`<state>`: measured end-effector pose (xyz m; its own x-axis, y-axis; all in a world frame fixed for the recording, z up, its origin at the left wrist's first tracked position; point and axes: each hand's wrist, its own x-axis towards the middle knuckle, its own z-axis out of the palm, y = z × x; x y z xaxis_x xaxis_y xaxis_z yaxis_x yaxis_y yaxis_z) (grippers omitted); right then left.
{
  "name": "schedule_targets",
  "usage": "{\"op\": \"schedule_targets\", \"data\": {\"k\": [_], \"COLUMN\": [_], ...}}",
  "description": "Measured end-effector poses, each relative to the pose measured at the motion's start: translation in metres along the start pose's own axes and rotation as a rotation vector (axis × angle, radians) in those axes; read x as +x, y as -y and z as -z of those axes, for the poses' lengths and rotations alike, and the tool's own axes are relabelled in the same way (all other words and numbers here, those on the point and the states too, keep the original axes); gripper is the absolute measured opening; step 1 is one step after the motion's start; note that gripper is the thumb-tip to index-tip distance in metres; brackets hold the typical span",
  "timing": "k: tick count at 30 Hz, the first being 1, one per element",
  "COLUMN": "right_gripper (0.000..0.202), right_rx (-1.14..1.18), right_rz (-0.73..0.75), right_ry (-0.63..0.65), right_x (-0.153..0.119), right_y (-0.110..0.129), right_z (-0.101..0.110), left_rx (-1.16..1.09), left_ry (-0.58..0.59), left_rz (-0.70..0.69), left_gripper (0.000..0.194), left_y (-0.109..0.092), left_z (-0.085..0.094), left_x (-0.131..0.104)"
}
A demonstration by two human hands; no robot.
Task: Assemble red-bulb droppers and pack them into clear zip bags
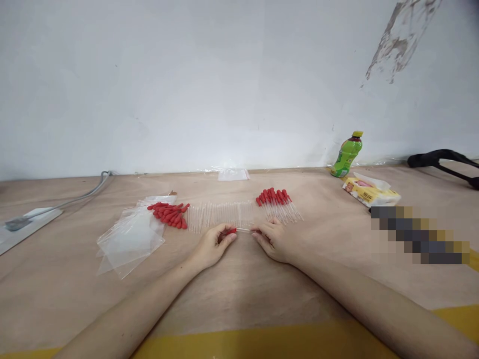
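A clear tube (244,230) runs crosswise in front of the loose tubes (220,214), one end at a red bulb (232,231). The left hand (214,246) pinches the bulb, fingers curled; the right hand (275,240) pinches the tube's other end. Both forearms slant inward above the tabletop (232,299).
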<state>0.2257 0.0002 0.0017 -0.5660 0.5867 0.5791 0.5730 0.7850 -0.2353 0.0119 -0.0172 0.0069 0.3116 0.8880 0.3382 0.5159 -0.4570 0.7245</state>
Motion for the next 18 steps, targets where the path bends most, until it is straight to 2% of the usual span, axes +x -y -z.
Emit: {"op": "schedule_targets", "data": {"k": [6,10,14,18], "right_gripper": [0.018,0.019,0.016,0.018], "right_rx": [0.117,0.155,0.106,-0.079], "right_rz": [0.003,-0.015,0.015,0.127], "right_ry": [0.003,0.070,0.142,0.119], "right_x": [0.001,0.002,0.005,0.006], "right_y": [-0.001,-0.004,-0.006,-0.003], "right_z": [-0.001,0.003,0.011,0.013], "left_rx": [-0.022,-0.017,0.034,0.129], "left_ry": [0.004,0.052,0.143,0.135], "left_rz": [-0.021,-0.038,-0.052,-0.078], "left_gripper": [0.020,0.019,0.020,0.022], "left_y": [0.002,-0.001,-0.007,-0.010], "left_z": [-0.001,0.002,0.003,0.003], "left_x": [-0.001,-0.004,-0.006,-0.006]}}
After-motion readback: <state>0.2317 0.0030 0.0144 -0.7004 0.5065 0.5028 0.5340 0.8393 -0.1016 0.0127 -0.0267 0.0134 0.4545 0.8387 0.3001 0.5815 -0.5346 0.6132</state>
